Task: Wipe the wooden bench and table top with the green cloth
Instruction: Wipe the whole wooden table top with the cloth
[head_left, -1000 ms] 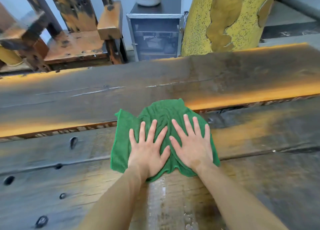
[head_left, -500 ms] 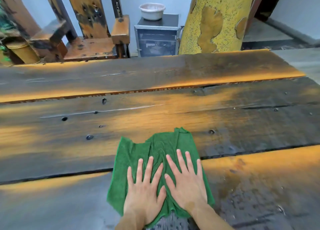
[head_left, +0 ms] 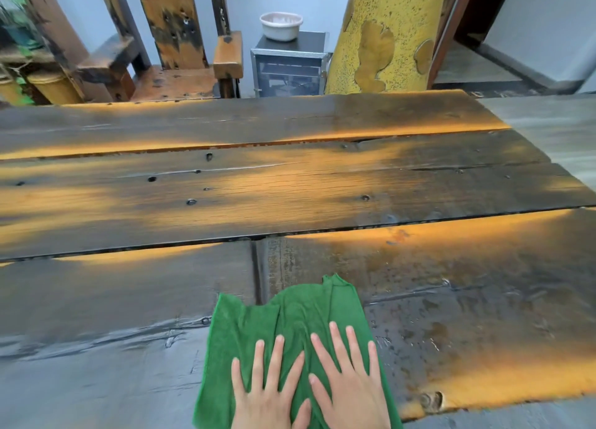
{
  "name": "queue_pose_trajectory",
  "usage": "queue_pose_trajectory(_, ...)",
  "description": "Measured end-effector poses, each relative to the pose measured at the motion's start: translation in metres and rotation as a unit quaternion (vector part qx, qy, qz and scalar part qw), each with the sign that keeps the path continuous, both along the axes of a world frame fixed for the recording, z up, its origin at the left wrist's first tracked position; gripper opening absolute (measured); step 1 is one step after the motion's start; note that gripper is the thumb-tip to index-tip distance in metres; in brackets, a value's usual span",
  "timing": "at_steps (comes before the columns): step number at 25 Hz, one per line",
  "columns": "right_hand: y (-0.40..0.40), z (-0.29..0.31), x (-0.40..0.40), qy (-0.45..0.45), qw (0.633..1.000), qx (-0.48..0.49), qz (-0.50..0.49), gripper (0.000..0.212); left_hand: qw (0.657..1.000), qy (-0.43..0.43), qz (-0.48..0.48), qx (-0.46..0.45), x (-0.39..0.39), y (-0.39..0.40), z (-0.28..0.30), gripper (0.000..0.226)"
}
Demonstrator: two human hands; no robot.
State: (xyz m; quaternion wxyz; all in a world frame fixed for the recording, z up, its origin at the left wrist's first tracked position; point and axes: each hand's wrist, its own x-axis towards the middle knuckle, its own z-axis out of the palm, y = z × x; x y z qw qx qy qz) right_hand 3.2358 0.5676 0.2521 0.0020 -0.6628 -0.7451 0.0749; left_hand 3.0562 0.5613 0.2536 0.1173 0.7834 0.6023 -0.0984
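Observation:
A green cloth [head_left: 290, 319] lies crumpled flat on the near plank of the dark wooden table top [head_left: 290, 186], close to the near edge. My left hand [head_left: 269, 390] presses palm-down on the cloth with fingers spread. Beside it, almost touching, my right hand [head_left: 348, 383] presses flat on the cloth's right half, fingers spread too. The wood to the right of the cloth looks wet and shiny. My wrists are cut off by the bottom of the view.
Beyond the table's far edge stand a rough wooden chair [head_left: 180, 80], a small dark cabinet [head_left: 288, 70] with a white basin [head_left: 281, 25] on top, and a thick yellow pillar [head_left: 387, 34]. The table's right end [head_left: 532, 157] meets grey floor.
Both hands have dragged the cloth toward me, from the middle planks to the near plank. The view has tilted so more of the table's far part shows.

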Motion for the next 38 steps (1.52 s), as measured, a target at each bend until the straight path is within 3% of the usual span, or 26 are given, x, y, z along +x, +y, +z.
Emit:
queue_pose_trajectory(3,-0.032,-0.002,0.010,0.013,1.000,-0.003,-0.015,0.073,1.000,-0.006,0.015,-0.017,0.004,-0.019,-0.005,0.067)
queue_pose_trajectory(7,-0.042,0.001,0.030,0.030,0.997,-0.017,-0.064,0.071,1.000,-0.011,0.015,-0.008,0.024,-0.019,-0.004,0.074)
queue_pose_trajectory(10,-0.023,0.001,0.041,0.025,0.993,-0.008,-0.112,0.061,0.999,-0.036,0.024,0.001,0.041,0.004,0.005,0.080)
queue_pose_trajectory(16,0.051,0.005,0.075,0.016,0.990,-0.032,-0.135,0.065,0.998,-0.065,0.024,0.008,0.071,0.074,0.013,0.076)
queue_pose_trajectory(19,0.123,0.002,0.098,0.001,0.991,-0.035,-0.131,0.064,0.998,-0.061,-0.002,-0.004,0.087,0.128,0.017,0.072)
queue_pose_trajectory(24,0.279,-0.004,0.125,0.005,0.988,0.000,-0.154,0.066,0.997,-0.058,0.036,0.019,0.127,0.276,0.008,0.060)
queue_pose_trajectory(30,0.459,0.000,0.161,0.017,0.989,0.001,-0.144,0.066,0.995,-0.024,0.090,0.030,0.177,0.474,0.015,0.061)
queue_pose_trajectory(38,0.680,0.002,0.189,-0.005,0.992,-0.004,-0.127,0.063,0.992,-0.013,0.095,0.087,0.198,0.679,0.003,0.060)
